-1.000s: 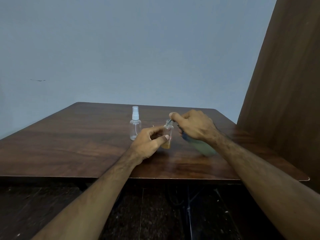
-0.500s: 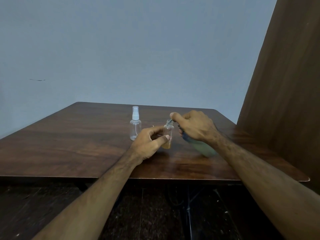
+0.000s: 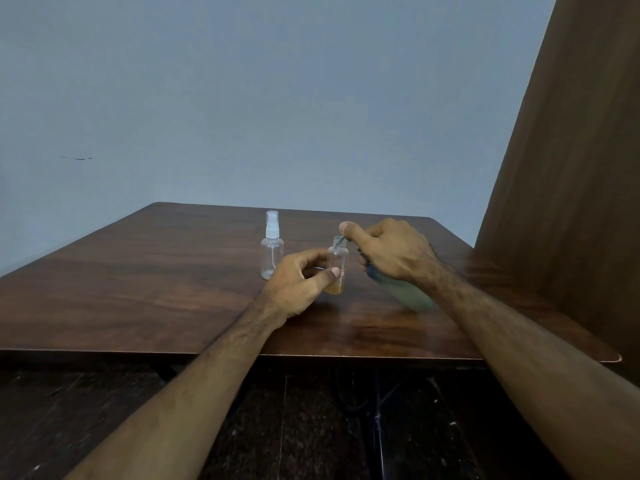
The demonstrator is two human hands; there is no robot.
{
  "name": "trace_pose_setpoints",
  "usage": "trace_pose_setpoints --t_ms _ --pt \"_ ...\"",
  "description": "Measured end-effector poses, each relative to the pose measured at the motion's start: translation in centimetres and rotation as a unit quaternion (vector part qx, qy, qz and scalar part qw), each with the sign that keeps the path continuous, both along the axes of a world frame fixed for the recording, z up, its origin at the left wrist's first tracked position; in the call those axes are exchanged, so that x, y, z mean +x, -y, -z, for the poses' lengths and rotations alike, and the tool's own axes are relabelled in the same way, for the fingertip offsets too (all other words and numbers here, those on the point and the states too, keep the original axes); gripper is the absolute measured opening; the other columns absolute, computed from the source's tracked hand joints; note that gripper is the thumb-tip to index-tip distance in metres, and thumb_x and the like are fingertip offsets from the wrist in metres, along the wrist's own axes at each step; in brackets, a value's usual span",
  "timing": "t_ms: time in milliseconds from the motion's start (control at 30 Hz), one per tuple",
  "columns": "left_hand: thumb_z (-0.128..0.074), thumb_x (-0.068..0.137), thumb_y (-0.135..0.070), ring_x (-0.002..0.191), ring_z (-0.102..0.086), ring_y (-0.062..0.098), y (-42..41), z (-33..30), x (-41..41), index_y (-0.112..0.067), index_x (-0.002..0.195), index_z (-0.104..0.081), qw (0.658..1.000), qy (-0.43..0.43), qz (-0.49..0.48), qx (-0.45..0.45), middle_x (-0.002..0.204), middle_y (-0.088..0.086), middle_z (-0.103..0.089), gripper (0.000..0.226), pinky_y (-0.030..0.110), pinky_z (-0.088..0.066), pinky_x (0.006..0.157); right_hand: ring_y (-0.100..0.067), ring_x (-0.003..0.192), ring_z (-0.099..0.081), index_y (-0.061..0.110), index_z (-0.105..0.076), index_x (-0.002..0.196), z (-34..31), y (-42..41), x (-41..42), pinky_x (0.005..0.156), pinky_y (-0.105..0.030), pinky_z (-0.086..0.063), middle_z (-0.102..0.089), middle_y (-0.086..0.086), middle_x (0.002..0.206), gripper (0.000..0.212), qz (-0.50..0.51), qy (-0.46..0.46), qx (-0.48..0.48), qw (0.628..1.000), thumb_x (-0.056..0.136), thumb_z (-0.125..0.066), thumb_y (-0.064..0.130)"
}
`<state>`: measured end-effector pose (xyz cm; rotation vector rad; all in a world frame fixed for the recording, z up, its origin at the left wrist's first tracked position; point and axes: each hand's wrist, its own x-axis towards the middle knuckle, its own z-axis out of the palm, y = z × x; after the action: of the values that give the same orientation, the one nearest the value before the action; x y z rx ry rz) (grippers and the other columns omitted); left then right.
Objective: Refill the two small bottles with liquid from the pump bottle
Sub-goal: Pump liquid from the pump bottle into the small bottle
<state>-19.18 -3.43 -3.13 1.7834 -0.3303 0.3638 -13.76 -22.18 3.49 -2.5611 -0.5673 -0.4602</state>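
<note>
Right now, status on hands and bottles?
Left hand holds uncapped small bottle, amber liquid low. Right hand grips tilted pump bottle, nozzle at its mouth. Capped spray bottle empty, untouched. Nothing obstructing.

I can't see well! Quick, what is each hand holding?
Left hand: holding the small open bottle.
Right hand: gripping the tilted pump bottle.

Two bare forearms, hairy, no sleeves in view; left hand and right hand without rings or watch.
</note>
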Motion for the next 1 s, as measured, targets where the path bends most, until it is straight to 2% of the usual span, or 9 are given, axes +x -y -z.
trace_pose_setpoints --t_ms 100,200,333,400,567,767,867,1000 --pt "-0.07 0.094 -0.015 0.109 -0.069 0.011 -0.01 0.03 0.03 -0.017 0.125 -0.07 1.0 0.001 0.001 0.008 0.117 -0.001 -0.074 0.031 0.029 -0.053 0.1 -0.017 0.07 -0.071 0.017 -0.073 0.059 0.06 0.08 0.05 0.076 -0.038 -0.051 -0.075 0.007 0.061 0.086 0.002 -0.002 0.004 1.0 0.084 -0.028 0.086" --pt "-0.071 0.093 -0.017 0.104 -0.071 0.007 -0.01 0.08 0.04 -0.029 0.119 -0.072 1.0 0.003 0.006 0.006 0.11 -0.008 -0.076 0.029 0.028 -0.054 0.098 -0.016 0.071 -0.07 0.016 -0.073 0.059 -0.03 -0.06 0.13 0.072 -0.037 -0.047 -0.076 0.009 0.064 0.075 0.0 0.001 0.002 1.0 0.088 -0.033 0.073" --pt "-0.071 0.093 -0.015 0.104 -0.071 0.006 0.08 0.01 -0.11 -0.041 0.11 -0.072 1.0 0.005 0.012 0.005 0.108 -0.013 -0.077 0.031 0.026 -0.053 0.097 -0.018 0.075 -0.071 0.018 -0.071 0.056 -0.31 -0.08 0.21 0.079 -0.039 -0.053 -0.077 0.009 0.066 0.064 -0.004 -0.002 0.008 1.0 0.085 -0.036 0.062" --pt "-0.07 0.093 -0.014 0.106 -0.071 0.007 0.08 -0.07 -0.13 -0.04 0.111 -0.072 1.0 0.006 0.015 0.001 0.112 -0.01 -0.076 0.032 0.026 -0.052 0.098 -0.019 0.076 -0.071 0.019 -0.072 0.058 -0.41 -0.13 0.15 0.08 -0.038 -0.054 -0.077 0.008 0.066 0.065 0.001 0.003 0.005 1.0 0.085 -0.036 0.065" --pt "-0.069 0.094 -0.013 0.107 -0.069 0.005 0.04 -0.16 -0.16 -0.033 0.117 -0.07 1.0 0.013 0.013 0.0 0.115 -0.008 -0.075 0.031 0.022 -0.053 0.096 -0.017 0.071 -0.072 0.014 -0.073 0.061 -0.25 0.09 0.11 0.078 -0.039 -0.054 -0.076 0.006 0.061 0.089 0.003 0.008 -0.011 1.0 0.085 -0.027 0.086" --pt "-0.069 0.094 -0.013 0.11 -0.07 0.011 0.01 -0.06 -0.01 -0.02 0.127 -0.07 1.0 0.001 0.012 0.003 0.116 -0.002 -0.075 0.033 0.028 -0.052 0.101 -0.015 0.07 -0.07 0.016 -0.072 0.06 -0.4 0.17 0.23 0.075 -0.037 -0.051 -0.074 0.008 0.059 0.084 0.017 0.013 -0.013 1.0 0.085 -0.028 0.083" --pt "-0.07 0.094 -0.013 0.107 -0.071 0.007 0.06 -0.05 -0.07 -0.026 0.122 -0.072 1.0 0.003 0.016 0.003 0.113 -0.007 -0.076 0.031 0.025 -0.051 0.099 -0.018 0.071 -0.069 0.023 -0.073 0.062 -0.65 0.25 0.27 0.072 -0.036 -0.05 -0.074 0.006 0.06 0.072 0.021 0.031 -0.016 0.999 0.083 -0.03 0.076" --pt "-0.07 0.093 -0.013 0.105 -0.07 0.004 0.08 -0.08 -0.19 -0.037 0.114 -0.071 1.0 0.005 0.016 0.005 0.111 -0.011 -0.076 0.031 0.022 -0.051 0.097 -0.019 0.07 -0.067 0.015 -0.072 0.061 -0.94 0.18 0.45 0.062 -0.032 -0.041 -0.074 0.003 0.061 0.066 0.022 0.042 -0.024 0.999 0.08 -0.033 0.066"
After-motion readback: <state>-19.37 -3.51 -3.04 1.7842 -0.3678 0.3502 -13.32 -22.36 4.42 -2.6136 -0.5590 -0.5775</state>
